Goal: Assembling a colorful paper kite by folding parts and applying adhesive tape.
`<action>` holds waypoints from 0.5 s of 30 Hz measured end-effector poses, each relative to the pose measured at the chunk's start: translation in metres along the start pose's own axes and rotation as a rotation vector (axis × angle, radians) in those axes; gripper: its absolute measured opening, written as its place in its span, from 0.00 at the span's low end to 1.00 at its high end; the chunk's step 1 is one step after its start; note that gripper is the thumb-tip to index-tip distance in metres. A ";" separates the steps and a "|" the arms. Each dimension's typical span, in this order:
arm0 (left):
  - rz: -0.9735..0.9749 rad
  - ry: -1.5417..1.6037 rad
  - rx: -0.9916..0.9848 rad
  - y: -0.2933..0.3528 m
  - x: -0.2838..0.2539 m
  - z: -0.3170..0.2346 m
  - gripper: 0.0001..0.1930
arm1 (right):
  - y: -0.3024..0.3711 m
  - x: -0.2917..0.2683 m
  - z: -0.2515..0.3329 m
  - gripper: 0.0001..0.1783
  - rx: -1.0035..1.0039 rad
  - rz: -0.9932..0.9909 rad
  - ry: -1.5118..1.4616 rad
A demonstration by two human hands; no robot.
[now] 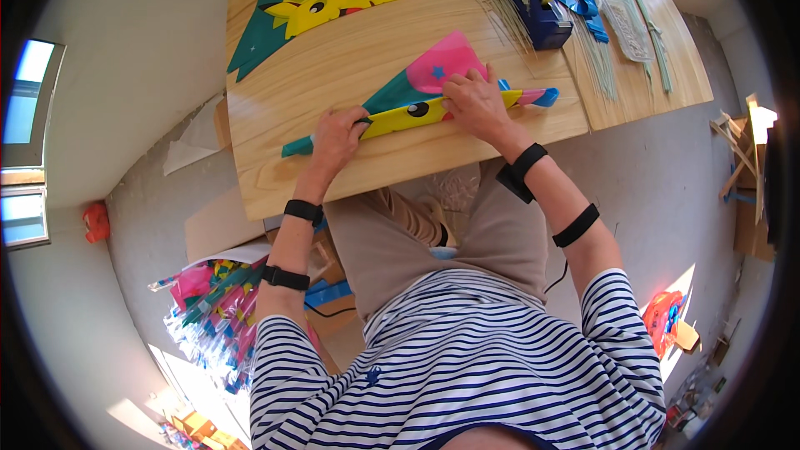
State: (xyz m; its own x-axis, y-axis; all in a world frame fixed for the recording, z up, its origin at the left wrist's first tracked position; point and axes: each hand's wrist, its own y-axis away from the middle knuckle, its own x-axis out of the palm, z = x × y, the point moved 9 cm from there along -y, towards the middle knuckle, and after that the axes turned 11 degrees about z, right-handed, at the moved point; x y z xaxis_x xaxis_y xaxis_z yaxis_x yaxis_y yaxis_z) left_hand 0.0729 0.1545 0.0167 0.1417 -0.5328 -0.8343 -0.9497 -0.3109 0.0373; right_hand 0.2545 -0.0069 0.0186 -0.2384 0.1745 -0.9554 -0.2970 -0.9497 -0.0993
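Pinching the folded yellow sheet (387, 122) on the table (400, 155) with the left hand (335, 137), toward 9 o'clock; touching it with bent fingers of the right hand (479, 107), toward 3. Running lengthwise almost 9-to-3, under both hands alike. Cannot tell if gripped at right.

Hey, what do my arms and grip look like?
Short white sleeves with dark blue stripes. Two black bands circle each forearm, one near the wrist, one nearer the elbow. A dark, blocky piece sits by the right wrist's band. Left grip and right grip are ungloved.
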 end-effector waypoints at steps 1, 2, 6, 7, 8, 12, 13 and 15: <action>0.010 0.031 -0.001 -0.001 0.004 0.004 0.07 | 0.000 0.002 0.000 0.08 0.001 -0.020 0.015; 0.020 0.062 -0.002 -0.002 0.007 0.009 0.06 | -0.001 0.004 0.000 0.08 0.001 -0.040 0.031; 0.035 -0.016 0.005 -0.005 0.015 0.015 0.06 | -0.002 0.014 -0.002 0.07 0.015 -0.061 0.043; 0.041 -0.024 -0.024 -0.004 0.014 0.012 0.06 | -0.004 0.015 -0.002 0.07 0.013 -0.051 0.067; 0.047 -0.031 -0.052 -0.004 0.014 0.011 0.06 | -0.006 0.017 -0.003 0.07 0.011 -0.042 0.091; 0.057 -0.071 -0.054 -0.006 0.017 0.015 0.06 | -0.009 0.017 -0.005 0.08 0.020 -0.019 0.068; 0.061 -0.088 -0.054 -0.006 0.018 0.016 0.07 | -0.009 0.017 -0.005 0.08 0.031 -0.008 0.056; 0.062 -0.100 -0.060 -0.007 0.019 0.019 0.08 | -0.009 0.016 -0.006 0.09 0.051 0.015 0.033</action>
State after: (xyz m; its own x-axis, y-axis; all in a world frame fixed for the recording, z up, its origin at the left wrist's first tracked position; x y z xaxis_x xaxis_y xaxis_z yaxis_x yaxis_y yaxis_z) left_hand 0.0772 0.1614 -0.0103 0.0516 -0.4727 -0.8797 -0.9369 -0.3279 0.1212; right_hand 0.2586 0.0025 0.0025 -0.2122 0.1511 -0.9655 -0.3409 -0.9373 -0.0718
